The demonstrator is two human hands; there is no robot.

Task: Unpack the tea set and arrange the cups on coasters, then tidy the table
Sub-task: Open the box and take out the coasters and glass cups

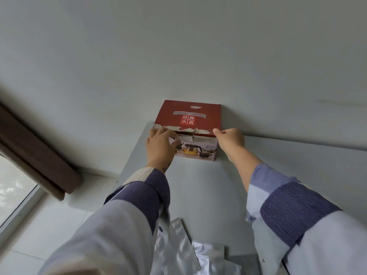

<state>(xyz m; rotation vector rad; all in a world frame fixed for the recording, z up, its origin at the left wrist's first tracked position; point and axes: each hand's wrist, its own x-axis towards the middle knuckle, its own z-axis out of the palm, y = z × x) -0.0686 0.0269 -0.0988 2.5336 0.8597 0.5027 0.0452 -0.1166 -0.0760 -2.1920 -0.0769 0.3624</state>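
A red cardboard tea-set box (188, 114) stands at the far edge of the grey table (208, 185), against the wall. Its top is red with white characters, and its front shows a picture of a glass teapot. The front edge of the lid is torn. My left hand (159, 145) lies on the box's front left corner, fingers spread over the torn flap. My right hand (230, 140) pinches the lid's front right corner between thumb and fingers. The lid appears closed, so the inside is hidden.
Several silver foil pouches (198, 253) lie at the near edge of the table between my sleeves. A white wall rises directly behind the box. A dark brown curtain (33, 151) and a window sill (59, 225) are on the left.
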